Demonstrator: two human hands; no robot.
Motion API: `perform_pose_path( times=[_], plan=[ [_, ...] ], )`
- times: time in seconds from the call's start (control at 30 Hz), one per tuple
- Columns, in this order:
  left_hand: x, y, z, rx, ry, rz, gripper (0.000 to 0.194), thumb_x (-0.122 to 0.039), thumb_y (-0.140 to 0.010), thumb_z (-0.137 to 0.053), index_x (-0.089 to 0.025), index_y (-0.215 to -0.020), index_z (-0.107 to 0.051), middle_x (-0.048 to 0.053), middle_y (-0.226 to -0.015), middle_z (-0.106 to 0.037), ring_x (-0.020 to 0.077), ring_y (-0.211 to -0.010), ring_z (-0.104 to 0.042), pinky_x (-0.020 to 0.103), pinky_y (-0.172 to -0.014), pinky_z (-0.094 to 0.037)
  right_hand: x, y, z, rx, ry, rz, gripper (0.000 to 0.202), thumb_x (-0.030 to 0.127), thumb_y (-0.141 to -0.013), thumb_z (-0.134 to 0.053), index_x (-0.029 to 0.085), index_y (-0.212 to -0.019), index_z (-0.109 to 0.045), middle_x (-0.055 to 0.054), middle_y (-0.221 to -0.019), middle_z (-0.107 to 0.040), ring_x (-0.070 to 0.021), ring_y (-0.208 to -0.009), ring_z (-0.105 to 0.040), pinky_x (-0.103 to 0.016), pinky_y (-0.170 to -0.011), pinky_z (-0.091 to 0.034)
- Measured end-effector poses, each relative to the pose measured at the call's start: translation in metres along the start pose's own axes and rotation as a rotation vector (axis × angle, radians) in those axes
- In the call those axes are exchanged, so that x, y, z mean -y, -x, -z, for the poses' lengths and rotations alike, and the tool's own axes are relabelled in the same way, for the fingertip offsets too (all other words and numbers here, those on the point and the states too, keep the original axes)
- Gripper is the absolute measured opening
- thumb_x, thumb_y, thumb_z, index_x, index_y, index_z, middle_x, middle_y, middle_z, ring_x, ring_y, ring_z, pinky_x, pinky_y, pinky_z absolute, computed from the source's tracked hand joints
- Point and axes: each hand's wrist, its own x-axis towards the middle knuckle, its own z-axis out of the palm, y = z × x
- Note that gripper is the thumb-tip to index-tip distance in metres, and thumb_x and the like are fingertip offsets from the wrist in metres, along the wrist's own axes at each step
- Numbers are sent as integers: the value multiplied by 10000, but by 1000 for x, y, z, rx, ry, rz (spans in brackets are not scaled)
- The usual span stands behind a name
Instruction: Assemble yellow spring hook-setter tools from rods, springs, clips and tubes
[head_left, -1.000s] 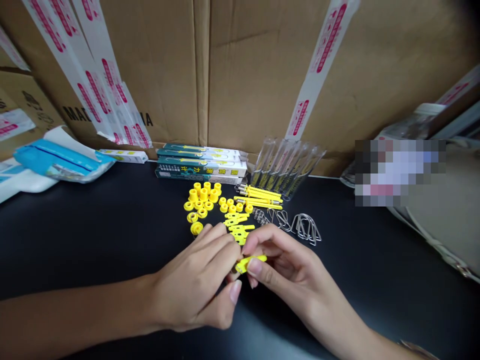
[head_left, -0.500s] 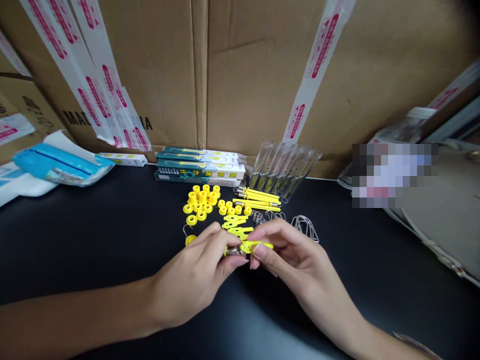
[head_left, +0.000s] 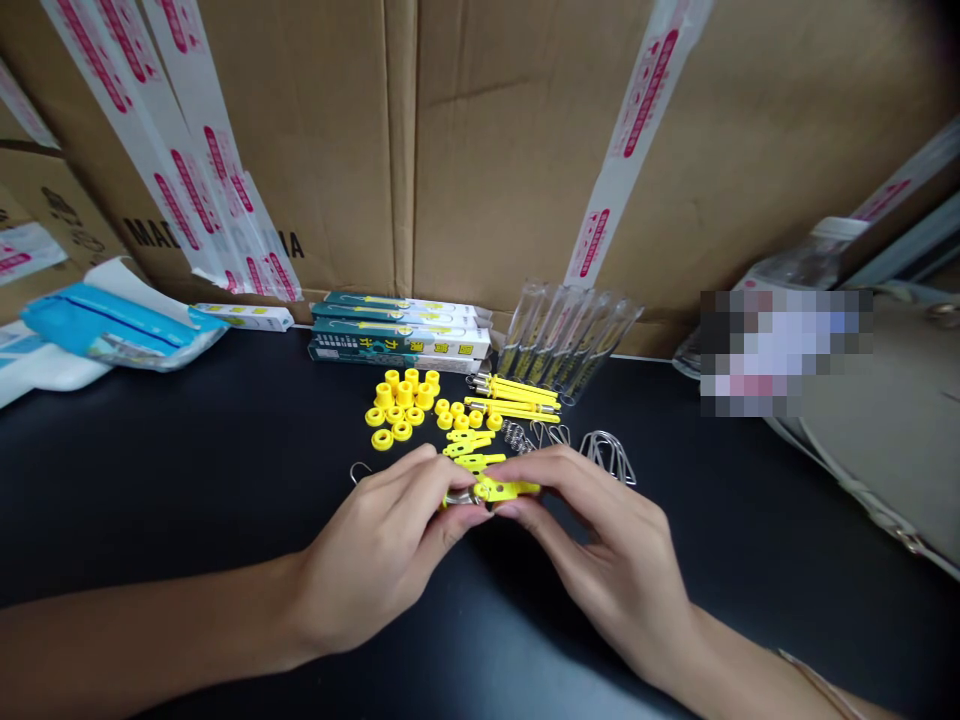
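Observation:
My left hand (head_left: 382,550) pinches a small metal spring (head_left: 460,496) between thumb and fingers. A thin wire hook (head_left: 360,470) sticks out behind its knuckles. My right hand (head_left: 611,550) is closed on a flat yellow plastic piece (head_left: 501,490), whose left end meets the spring. The fingertips of both hands are nearly together. Just behind them lie flat yellow pieces (head_left: 469,442), small coil springs (head_left: 516,436) and bent wire hooks (head_left: 609,456). Yellow caps and rings (head_left: 405,395) are grouped farther back, beside long yellow rods (head_left: 517,395).
Stacked green and white boxes (head_left: 397,335) and a row of clear tubes (head_left: 562,340) stand against a large cardboard box (head_left: 480,150). A blue packet (head_left: 127,325) lies on the left. At the right are a bottle (head_left: 802,260) and a beige bag (head_left: 877,400).
The wire hook behind my left hand has shifted left, and its yellow part is now hidden. My right fingers have moved slightly left along the yellow piece, which has turned to show its flat face.

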Motion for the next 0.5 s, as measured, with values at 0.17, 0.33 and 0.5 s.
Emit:
perform_pose_path(
  times=[0.17, 0.33, 0.5],
  plan=[
    [1, -1, -1, -17, -14, -37, 218, -225, -1057, -396, -177, -927, -563, 0, -788, -621, 138, -740, -585, 230, -674, -470, -2, 3, -1, 36, 3, 27, 243, 81, -948, -603, 211, -1144, -664, -41, -957, -739, -170, -836, -711, -250, -773, -559],
    [2, 0, -2, -22, -32, -44, 190, -193, -1051, -414, -165, -935, -562, 4, -814, -620, 139, -771, -562, 232, -709, -454, 0, 4, 0, 40, 26, 26, 194, 77, -949, -598, 184, -1098, -661, -44, -915, -735, -156, -807, -709, -222, -750, -547],
    [2, 0, -3, -19, -21, -46, 187, -199, -1047, -437, -162, -915, -565, 5, -810, -617, 141, -780, -535, 239, -737, -453, 5, 3, 2, 63, 38, 11, 150, 98, -972, -554, 198, -1052, -633, -13, -860, -718, -128, -720, -682, -194, -692, -530]
  ],
)
